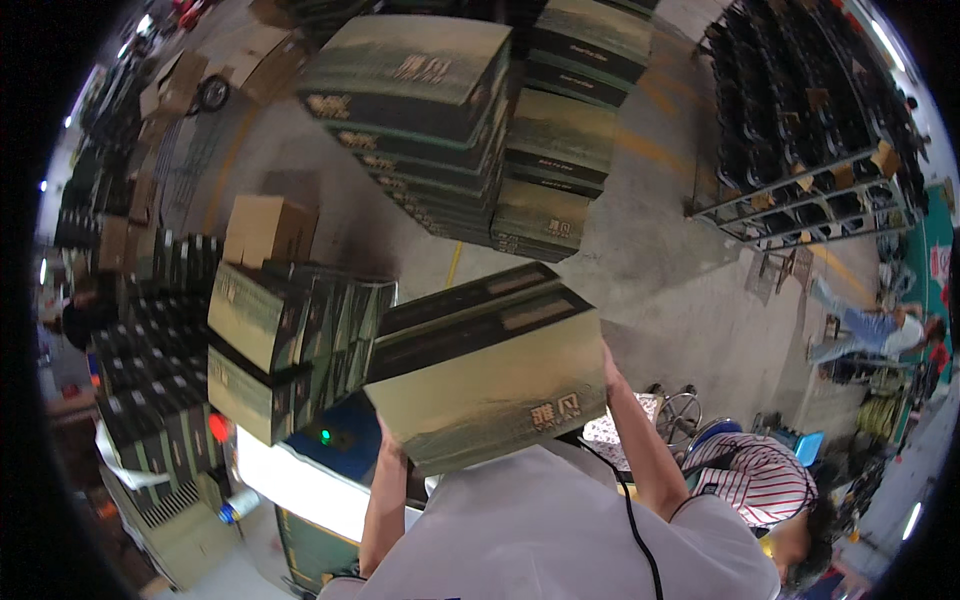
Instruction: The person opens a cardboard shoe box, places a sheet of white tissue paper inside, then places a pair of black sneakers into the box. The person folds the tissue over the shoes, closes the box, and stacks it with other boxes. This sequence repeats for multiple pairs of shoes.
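Against my chest I carry two printed cardboard boxes pressed together. The nearer box has a pale gold-green face and a dark side strip; the farther box lies flush behind it. My left hand grips the left end low down. My right hand is closed on the right end. Most fingers of both hands are hidden by the cardboard. Just to the left, similar boxes are stacked in two layers beside a brightly lit white surface.
Ahead stands a tall stack of matching boxes, with another stack touching its right. A metal rack of black parts is at far right. One person in a striped shirt sits close on my right; another person sits farther off.
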`<act>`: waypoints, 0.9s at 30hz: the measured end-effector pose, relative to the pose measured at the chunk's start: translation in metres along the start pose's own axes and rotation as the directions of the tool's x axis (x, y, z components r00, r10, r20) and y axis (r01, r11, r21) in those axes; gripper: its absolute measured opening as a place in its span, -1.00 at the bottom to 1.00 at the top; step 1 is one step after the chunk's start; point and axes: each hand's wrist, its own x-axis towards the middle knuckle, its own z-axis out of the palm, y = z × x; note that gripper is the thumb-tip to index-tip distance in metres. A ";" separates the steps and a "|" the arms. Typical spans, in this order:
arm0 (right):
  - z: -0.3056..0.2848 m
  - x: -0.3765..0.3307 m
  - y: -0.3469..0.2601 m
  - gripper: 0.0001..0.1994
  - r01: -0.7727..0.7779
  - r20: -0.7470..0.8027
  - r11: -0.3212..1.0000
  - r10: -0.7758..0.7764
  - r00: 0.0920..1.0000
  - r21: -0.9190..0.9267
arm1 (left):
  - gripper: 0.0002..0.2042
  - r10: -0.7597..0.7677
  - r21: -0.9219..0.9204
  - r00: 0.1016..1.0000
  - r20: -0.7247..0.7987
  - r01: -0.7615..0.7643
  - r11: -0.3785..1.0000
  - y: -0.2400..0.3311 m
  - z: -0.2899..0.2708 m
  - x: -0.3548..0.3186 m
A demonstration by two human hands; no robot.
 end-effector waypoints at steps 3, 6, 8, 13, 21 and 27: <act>-0.059 -0.003 0.002 -0.46 0.263 -0.083 0.963 -0.268 0.960 -0.063 | -0.31 -0.100 0.120 0.989 0.112 0.087 0.989 0.024 0.075 0.063; -0.094 -0.006 -0.014 -0.49 0.332 -0.212 0.943 -0.327 0.921 -0.015 | -0.31 -0.183 0.203 0.968 0.174 0.146 0.968 0.034 0.144 0.124; -0.125 0.015 -0.021 -0.50 0.357 -0.251 0.920 -0.311 0.917 0.163 | -0.32 -0.221 0.253 0.956 0.194 0.169 0.953 0.037 0.185 0.163; -0.194 0.102 -0.040 -0.51 0.372 -0.345 0.895 -0.279 0.896 0.244 | -0.29 -0.243 0.304 0.864 0.440 0.112 0.946 0.020 0.251 0.302; -0.286 0.293 -0.035 -0.41 0.215 -0.391 0.950 -0.114 0.913 0.226 | -0.30 -0.334 0.376 0.923 0.192 0.245 0.894 0.011 0.350 0.475; -0.305 0.333 -0.028 -0.24 0.086 -0.321 0.965 -0.002 0.947 0.247 | -0.30 -0.359 0.329 0.927 -0.110 0.375 0.867 -0.002 0.353 0.519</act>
